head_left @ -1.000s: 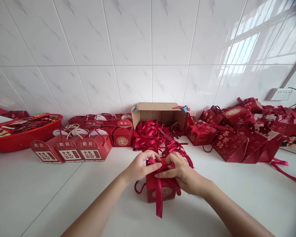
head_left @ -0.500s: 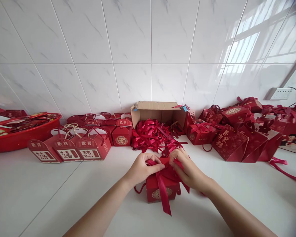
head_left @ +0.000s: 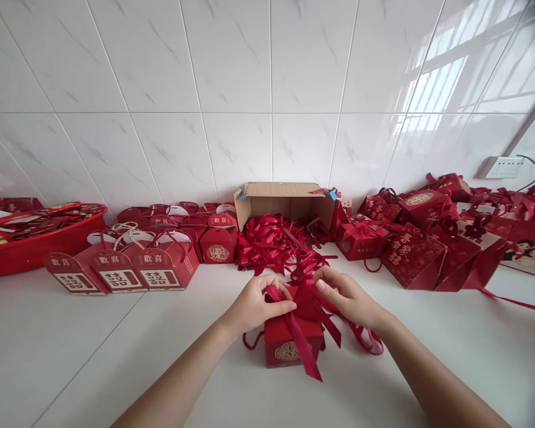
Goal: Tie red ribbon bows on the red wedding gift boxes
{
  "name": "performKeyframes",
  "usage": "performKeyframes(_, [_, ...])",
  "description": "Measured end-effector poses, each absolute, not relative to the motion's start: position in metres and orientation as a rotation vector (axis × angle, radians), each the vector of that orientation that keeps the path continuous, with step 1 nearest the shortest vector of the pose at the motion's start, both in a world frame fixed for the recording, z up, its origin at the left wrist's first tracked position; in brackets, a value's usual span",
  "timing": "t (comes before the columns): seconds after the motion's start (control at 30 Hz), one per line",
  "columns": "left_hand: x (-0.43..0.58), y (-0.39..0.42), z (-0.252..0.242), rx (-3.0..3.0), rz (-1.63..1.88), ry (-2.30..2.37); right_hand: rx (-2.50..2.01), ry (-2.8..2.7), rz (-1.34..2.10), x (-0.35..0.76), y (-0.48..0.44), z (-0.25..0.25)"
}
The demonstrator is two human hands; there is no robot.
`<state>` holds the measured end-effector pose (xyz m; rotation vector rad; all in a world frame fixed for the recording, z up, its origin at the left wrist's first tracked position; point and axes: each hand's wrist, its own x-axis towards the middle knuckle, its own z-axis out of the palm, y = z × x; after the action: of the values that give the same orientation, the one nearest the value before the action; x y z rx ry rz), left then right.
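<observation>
A small red gift box [head_left: 289, 348] with a gold emblem stands on the white counter [head_left: 71, 356] in front of me. A red satin ribbon [head_left: 310, 351] crosses its top and hangs down its front. My left hand [head_left: 254, 303] pinches a ribbon loop at the box's top left. My right hand [head_left: 348, 297] sits at the top right, fingers curled around another ribbon strand that trails off to the right.
A cardboard box [head_left: 285, 202] on its side spills red ribbons [head_left: 276, 244] behind. Flat red boxes with handles [head_left: 129, 261] lie to the left, beside a red basin [head_left: 31, 238]. Tied red gift boxes [head_left: 414, 249] crowd the right. A wall socket [head_left: 502, 168] is at far right.
Both hands have drawn apart slightly, pulling the ribbon. The hanging ribbon tail has swung to the right, and a loop now lies beside my right wrist.
</observation>
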<state>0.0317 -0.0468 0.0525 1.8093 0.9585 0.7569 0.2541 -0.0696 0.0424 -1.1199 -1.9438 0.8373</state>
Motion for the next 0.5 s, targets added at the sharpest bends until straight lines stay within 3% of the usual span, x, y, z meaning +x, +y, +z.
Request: performKeyframes(0.5, [0.034,-0.05,0.054,1.936,0.803,0.97,-1.219,-2.165,1.372,0.258,-0.088,0.064])
